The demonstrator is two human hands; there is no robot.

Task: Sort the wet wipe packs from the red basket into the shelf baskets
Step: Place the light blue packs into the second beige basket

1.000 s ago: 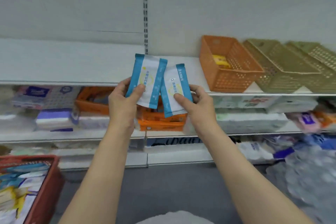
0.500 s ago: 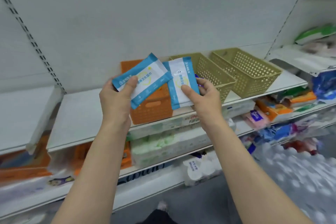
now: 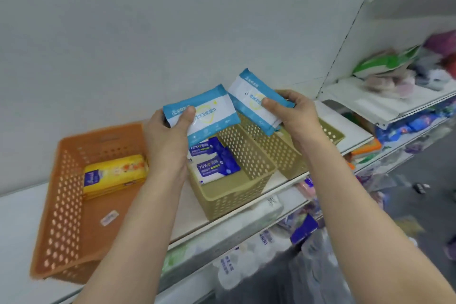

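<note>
Both hands hold a wet wipe pack each above the shelf: the left hand point(image 3: 167, 145) pinches a blue-and-white pack point(image 3: 204, 113) with the thumb pressed on its front face and the fingers behind it, and the right hand point(image 3: 293, 116) grips a second blue-and-white pack point(image 3: 254, 101) by its right end, thumb on top. The two packs sit just beside each other, their near corners overlapping or almost touching. Directly below the left-hand pack stands a tan basket point(image 3: 237, 195) holding dark blue packs point(image 3: 212, 160) marked 75%. Below the right-hand pack is a second tan basket point(image 3: 278, 153), its inside mostly hidden by the hand. Left of the left hand, an orange basket point(image 3: 64, 205) holds yellow packs point(image 3: 113, 175). All three baskets rest on the white shelf point(image 3: 14, 229).
</note>
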